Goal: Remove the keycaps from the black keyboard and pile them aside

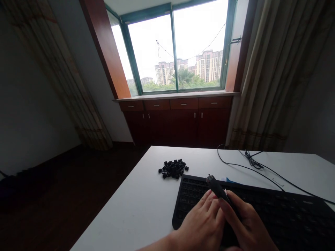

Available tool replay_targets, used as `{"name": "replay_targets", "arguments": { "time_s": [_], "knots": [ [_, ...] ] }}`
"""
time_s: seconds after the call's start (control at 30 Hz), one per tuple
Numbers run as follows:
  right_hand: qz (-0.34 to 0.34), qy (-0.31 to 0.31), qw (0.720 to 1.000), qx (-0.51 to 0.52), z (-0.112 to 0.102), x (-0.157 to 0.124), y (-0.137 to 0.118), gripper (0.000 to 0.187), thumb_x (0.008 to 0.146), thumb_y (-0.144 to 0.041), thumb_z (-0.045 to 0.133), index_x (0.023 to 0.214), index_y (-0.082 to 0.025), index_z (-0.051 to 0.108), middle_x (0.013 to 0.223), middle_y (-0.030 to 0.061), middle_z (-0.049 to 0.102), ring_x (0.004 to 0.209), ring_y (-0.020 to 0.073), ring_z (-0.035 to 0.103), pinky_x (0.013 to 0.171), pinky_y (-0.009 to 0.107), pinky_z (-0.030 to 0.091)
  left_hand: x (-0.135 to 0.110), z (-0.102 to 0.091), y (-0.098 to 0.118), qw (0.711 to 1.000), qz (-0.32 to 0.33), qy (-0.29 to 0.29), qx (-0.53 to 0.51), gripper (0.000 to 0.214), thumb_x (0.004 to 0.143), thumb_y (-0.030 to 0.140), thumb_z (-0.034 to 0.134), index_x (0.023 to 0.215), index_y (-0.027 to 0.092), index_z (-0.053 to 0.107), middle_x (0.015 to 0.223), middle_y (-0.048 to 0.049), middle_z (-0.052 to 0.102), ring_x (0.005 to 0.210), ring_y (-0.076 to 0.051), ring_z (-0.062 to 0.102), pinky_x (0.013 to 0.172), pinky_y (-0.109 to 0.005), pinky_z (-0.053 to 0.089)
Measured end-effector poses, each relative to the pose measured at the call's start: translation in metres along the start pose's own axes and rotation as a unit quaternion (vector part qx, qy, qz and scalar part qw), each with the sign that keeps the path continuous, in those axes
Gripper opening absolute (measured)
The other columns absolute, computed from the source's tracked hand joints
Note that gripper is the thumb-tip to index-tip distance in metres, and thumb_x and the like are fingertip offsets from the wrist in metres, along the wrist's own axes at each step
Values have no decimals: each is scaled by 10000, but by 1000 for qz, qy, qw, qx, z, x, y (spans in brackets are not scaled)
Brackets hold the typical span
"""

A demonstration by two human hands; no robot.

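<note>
**Window-lit tabletop (117, 209), black tool in your right grip (248, 223)**

Daylight comes through a green-framed window (175, 48) beyond the tabletop, above a dark wooden cabinet (175, 122), with a long curtain (269, 69) hanging to its right. Your right grip is closed around the black tool (216, 189), whose tip points away from you, with a small pale mark showing near your fingers. Your left grip (199, 223) sits just beside it, fingers curled against the tool; you can't tell whether they are holding it too. Directly under both grips lies a black keyboard (193, 198), flat on the tabletop. Ahead and to the left of your grip, just past the keyboard's far edge, sits a loose heap of black keycaps (173, 168). Ahead and to the right, a black cable (251, 167) loops across the tabletop, and a small blue piece (230, 180) pokes out from behind the keyboard.
</note>
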State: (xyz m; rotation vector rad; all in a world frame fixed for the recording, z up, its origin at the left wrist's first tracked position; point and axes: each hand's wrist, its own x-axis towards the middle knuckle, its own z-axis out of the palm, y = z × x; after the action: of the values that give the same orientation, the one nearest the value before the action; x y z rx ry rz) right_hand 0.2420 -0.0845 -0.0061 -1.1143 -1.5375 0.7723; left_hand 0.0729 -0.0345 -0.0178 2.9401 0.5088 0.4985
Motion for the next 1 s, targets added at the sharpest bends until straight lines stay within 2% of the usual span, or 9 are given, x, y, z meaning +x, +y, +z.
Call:
{"name": "replay_targets", "arguments": {
  "time_s": [0.17, 0.27, 0.37, 0.43, 0.5, 0.57, 0.7, 0.87, 1.0],
  "knots": [
    [13, 32, 999, 12, 1, -1, -2, 276, 989, -425, 547, 1044, -204, 703, 932, 88, 766, 785, 245, 726, 767, 308, 606, 3, -10, 7, 999, -15, 3, -43, 889, 964, 634, 493, 1567, 51, 199, 1568, -220, 388, 1512, -328, 285, 1270, -484, 225],
    [17, 67, 997, 46, 3, 0, -4, 283, 991, -443, 541, 1014, -212, 703, 882, 77, 740, 739, 219, 692, 739, 296, 594, 6, -18, 12, 997, -17, -15, -77, 811, 988, 609, 460, 1555, 73, 240, 1599, -195, 347, 1524, -310, 259, 1279, -478, 207],
    [47, 61, 994, 78, 4, 5, -7, 295, 979, -460, 573, 991, -193, 699, 766, 46, 675, 684, 188, 645, 687, 275, 571, 8, -23, 15, 994, -28, -6, -103, 708, 1017, 536, 451, 1535, 83, 285, 1610, -167, 337, 1532, -273, 243, 1292, -445, 181],
    [82, 39, 990, 104, 3, 8, -9, 328, 979, -481, 575, 1011, -174, 685, 625, -9, 573, 542, 135, 549, 550, 233, 511, 8, -24, 16, 993, -33, 9, -114, 640, 1020, 476, 478, 1508, 87, 333, 1579, -156, 391, 1517, -256, 280, 1293, -431, 187],
    [125, 24, 984, 126, -1, 11, -12, 377, 990, -513, 546, 1059, -160, 658, 523, -67, 453, 418, 88, 412, 417, 196, 385, 8, -25, 15, 992, -32, 25, -123, 525, 1009, 428, 518, 1420, 108, 453, 1513, -144, 472, 1475, -254, 352, 1281, -426, 230],
    [154, 10, 978, 142, -5, 13, -16, 422, 988, -553, 527, 1084, -157, 637, 510, -83, 439, 373, 71, 372, 372, 186, 315, 9, -25, 13, 990, -27, 37, -133, 369, 994, 383, 551, 1276, 145, 573, 1425, -123, 550, 1414, -252, 428, 1255, -425, 291],
    [161, 13, 973, 167, -11, 17, -20, 452, 975, -593, 518, 1023, -161, 641, 518, -75, 466, 372, 77, 403, 378, 194, 329, 10, -28, 9, 986, -15, 45, -157, 186, 997, 305, 555, 1123, 204, 648, 1308, -68, 624, 1262, -221, 552, 1159, -398, 422],
    [154, 14, 975, 162, -14, 18, -21, 431, 976, -584, 520, 996, -169, 633, 533, -67, 473, 416, 90, 430, 414, 210, 357, 10, -28, 8, 982, -35, 53, -176, 184, 988, 298, 580, 1124, 216, 674, 1235, -60, 658, 1167, -224, 591, 1101, -408, 459],
    [135, -38, 984, 108, -27, 21, -20, 347, 972, -510, 567, 850, -184, 575, 606, -39, 500, 526, 109, 452, 505, 237, 404, 9, -26, 6, 983, -37, 49, -176, 210, 977, 304, 595, 1146, 210, 678, 1220, -74, 659, 1158, -237, 586, 1083, -422, 462]
  ]
}}
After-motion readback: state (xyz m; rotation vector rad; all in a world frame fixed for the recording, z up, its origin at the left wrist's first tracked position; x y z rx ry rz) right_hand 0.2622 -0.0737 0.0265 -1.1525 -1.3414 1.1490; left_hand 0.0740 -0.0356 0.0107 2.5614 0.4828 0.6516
